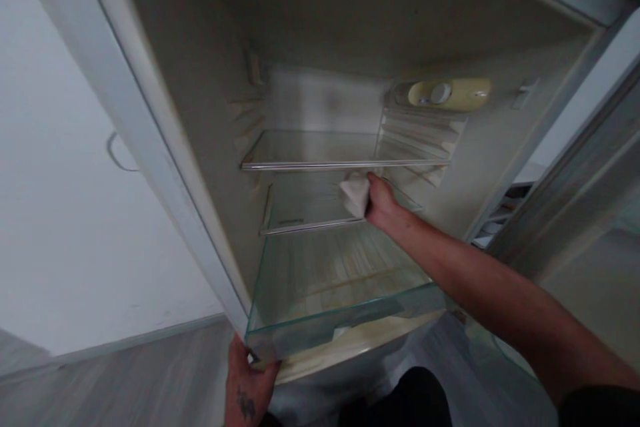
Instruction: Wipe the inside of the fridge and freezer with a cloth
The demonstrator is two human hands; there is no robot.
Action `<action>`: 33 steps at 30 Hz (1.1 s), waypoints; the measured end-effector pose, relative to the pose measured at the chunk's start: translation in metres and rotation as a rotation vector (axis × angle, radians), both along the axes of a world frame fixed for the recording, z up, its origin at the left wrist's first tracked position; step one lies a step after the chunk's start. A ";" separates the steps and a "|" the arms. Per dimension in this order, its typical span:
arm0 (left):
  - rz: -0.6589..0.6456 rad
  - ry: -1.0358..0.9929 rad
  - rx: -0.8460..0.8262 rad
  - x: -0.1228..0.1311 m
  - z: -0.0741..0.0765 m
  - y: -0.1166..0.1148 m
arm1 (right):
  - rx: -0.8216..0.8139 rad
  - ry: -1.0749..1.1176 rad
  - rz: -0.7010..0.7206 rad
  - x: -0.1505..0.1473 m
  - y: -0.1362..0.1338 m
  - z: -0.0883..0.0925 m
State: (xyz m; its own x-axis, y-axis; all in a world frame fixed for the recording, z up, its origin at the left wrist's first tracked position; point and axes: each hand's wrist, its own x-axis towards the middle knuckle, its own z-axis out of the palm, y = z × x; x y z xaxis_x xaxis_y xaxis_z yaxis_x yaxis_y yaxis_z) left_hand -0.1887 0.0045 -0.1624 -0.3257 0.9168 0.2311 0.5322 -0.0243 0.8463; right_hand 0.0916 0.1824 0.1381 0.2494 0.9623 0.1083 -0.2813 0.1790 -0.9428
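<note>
My right hand [383,201] is closed around a crumpled white cloth [355,193]. It reaches into an open refrigerator, between the upper glass shelf [320,147] and the middle glass shelf [305,203], with the cloth close to the middle one. At the lower left, my left hand [247,383] grips the front corner of the clear drawer [310,333] at the bottom of the compartment; some of its fingers are hidden behind the corner.
A cream thermostat and lamp housing [450,93] sticks out of the right inner wall. The refrigerator's open door [590,213] stands at the right. A white wall [75,180] rises close on the left, above grey wood-look flooring [125,380]. My dark-clothed knee [423,397] is at the bottom.
</note>
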 end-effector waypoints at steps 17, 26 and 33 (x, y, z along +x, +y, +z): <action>0.007 0.004 0.020 0.000 -0.002 0.003 | 0.237 -2.072 -0.207 0.160 0.003 0.007; 0.026 0.036 0.055 -0.003 -0.013 0.004 | -0.051 -0.537 -0.209 0.097 0.020 -0.001; 0.017 0.018 0.011 -0.001 -0.010 0.007 | -0.095 0.052 -0.109 0.097 -0.002 0.002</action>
